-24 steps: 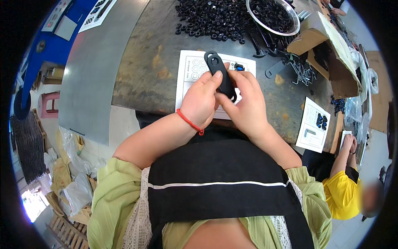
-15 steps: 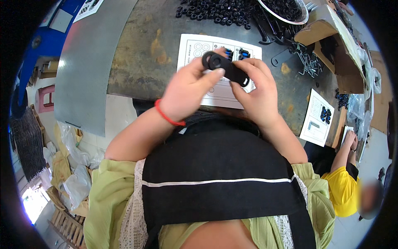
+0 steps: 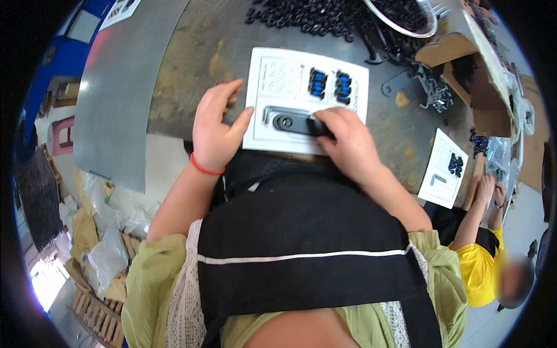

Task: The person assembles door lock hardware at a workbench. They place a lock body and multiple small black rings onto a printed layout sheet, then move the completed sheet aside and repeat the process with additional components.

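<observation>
My right hand [image 3: 352,141] grips the right end of a flat black bar [image 3: 297,124] with a round hole, low over a printed white sheet [image 3: 258,130]. Fingers cover that end of the bar. Just beyond it lies an L-shaped hex key [image 3: 281,108]. Two clusters of small black and blue parts, a left cluster [image 3: 317,83] and a right cluster [image 3: 343,87], rest on the sheet's far half. Left of the sheet, my left hand [image 3: 214,123] hovers with its fingers apart and holds nothing.
Black nuts [image 3: 301,16] are heaped at the far side, beside a bowl [image 3: 426,29] of dark parts. Hex keys [image 3: 432,90] lie near a cardboard box [image 3: 490,101]. A second sheet [image 3: 444,168] sits at right, near a person in a yellow top [image 3: 473,267].
The black bar has come down from both raised hands to the sheet, where only my right hand keeps hold. My left hand has let go and moved left, uncovering the clusters and hex key.
</observation>
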A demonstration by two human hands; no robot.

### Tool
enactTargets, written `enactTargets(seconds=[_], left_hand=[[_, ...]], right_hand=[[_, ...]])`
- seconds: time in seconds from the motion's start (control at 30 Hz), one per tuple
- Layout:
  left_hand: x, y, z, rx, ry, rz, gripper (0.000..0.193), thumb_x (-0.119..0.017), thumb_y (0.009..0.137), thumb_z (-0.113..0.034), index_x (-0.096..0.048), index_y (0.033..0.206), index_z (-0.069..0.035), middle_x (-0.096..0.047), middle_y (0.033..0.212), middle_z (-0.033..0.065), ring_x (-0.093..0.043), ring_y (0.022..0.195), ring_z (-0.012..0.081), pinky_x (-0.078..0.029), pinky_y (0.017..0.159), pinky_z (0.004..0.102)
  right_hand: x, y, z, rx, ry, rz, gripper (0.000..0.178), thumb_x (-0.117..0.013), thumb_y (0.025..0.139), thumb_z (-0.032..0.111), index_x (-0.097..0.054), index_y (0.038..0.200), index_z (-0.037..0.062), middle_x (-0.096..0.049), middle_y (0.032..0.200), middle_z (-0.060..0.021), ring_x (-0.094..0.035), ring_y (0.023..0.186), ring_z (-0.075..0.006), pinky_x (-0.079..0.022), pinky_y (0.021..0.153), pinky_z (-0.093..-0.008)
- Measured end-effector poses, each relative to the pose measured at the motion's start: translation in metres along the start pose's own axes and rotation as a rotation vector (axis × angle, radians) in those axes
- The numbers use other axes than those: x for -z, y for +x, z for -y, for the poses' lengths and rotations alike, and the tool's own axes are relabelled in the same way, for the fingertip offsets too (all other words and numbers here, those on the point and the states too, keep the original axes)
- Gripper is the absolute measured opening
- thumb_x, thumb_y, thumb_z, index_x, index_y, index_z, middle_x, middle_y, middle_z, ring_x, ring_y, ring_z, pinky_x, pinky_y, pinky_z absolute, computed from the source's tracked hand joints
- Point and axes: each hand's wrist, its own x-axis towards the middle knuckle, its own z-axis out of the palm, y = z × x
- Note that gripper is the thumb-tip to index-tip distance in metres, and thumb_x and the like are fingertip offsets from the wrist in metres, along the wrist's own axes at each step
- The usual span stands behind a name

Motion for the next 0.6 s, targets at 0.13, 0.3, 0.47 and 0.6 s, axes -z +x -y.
enactTargets(seconds=[0.13, 0.3, 0.47, 0.6], left_hand=[[0.001, 0.004, 0.012, -0.012, 0.012, -0.049, 0.048, -0.071, 0.077, -0.001, -0.061, 0.124, -0.003, -0.061, 0.111, 0.0082, -0.057, 0.090, 0.0170, -0.046, 0.079, 0.0276], [0.004, 0.013, 0.019, 0.101, 0.055, -0.097, 0.041, -0.070, 0.080, -0.002, -0.061, 0.120, -0.001, -0.062, 0.106, 0.0116, -0.058, 0.088, 0.0213, -0.049, 0.080, 0.0322], [-0.005, 0.021, 0.022, 0.083, 0.095, -0.094, 0.035, -0.068, 0.080, -0.001, -0.063, 0.115, -0.001, -0.063, 0.101, 0.0106, -0.058, 0.084, 0.0206, -0.049, 0.080, 0.0319], [-0.005, 0.019, 0.026, 0.112, 0.053, -0.116, 0.033, -0.068, 0.080, -0.001, -0.064, 0.112, 0.000, -0.063, 0.101, 0.0105, -0.058, 0.083, 0.0201, -0.049, 0.079, 0.0315]], right_hand=[[0.028, 0.006, -0.003, -0.022, 0.041, -0.028, 0.044, -0.078, 0.071, 0.010, -0.062, 0.111, 0.0063, -0.062, 0.112, -0.0146, -0.059, 0.106, -0.0356, -0.048, 0.093, -0.0431], [0.105, 0.063, -0.064, -0.004, -0.312, -0.328, 0.028, -0.074, 0.077, 0.011, -0.067, 0.104, 0.0056, -0.066, 0.106, -0.0140, -0.061, 0.103, -0.0339, -0.049, 0.092, -0.0433], [0.154, 0.138, -0.144, -0.258, -0.501, -0.281, 0.020, -0.066, 0.082, 0.012, -0.073, 0.100, 0.0087, -0.067, 0.100, -0.0141, -0.064, 0.098, -0.0337, -0.052, 0.088, -0.0425], [0.149, 0.174, -0.169, -0.306, -0.499, -0.132, 0.025, -0.070, 0.080, 0.016, -0.073, 0.105, 0.0143, -0.068, 0.101, -0.0129, -0.065, 0.099, -0.0331, -0.052, 0.089, -0.0425]])
